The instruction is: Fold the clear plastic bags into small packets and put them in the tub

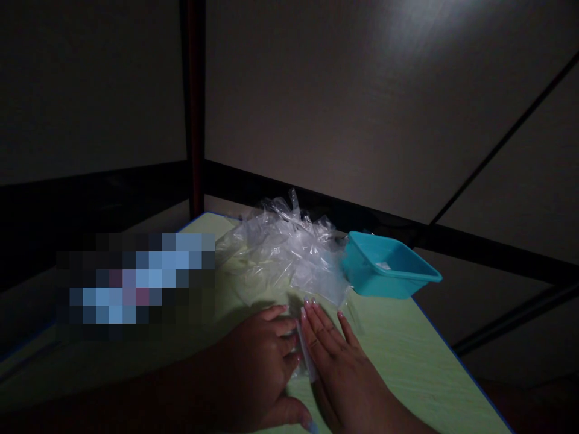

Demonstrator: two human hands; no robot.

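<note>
My left hand (262, 367) lies on the green table (407, 355) with its fingers spread and bent slightly. Beside it, my right hand (337, 361) rests flat, fingers stretched forward. Between and under the two hands is a small clear plastic bag (304, 352) with a whitish strip along it, partly covered by the fingers. Just beyond the fingertips spreads a loose heap of crumpled clear plastic bags (284, 247).
A turquoise plastic basket (407, 283) stands at the right, against the heap, with a small white label inside. A blurred-out bluish object (154, 271) is at the left. Panelled walls (339, 108) meet behind the table.
</note>
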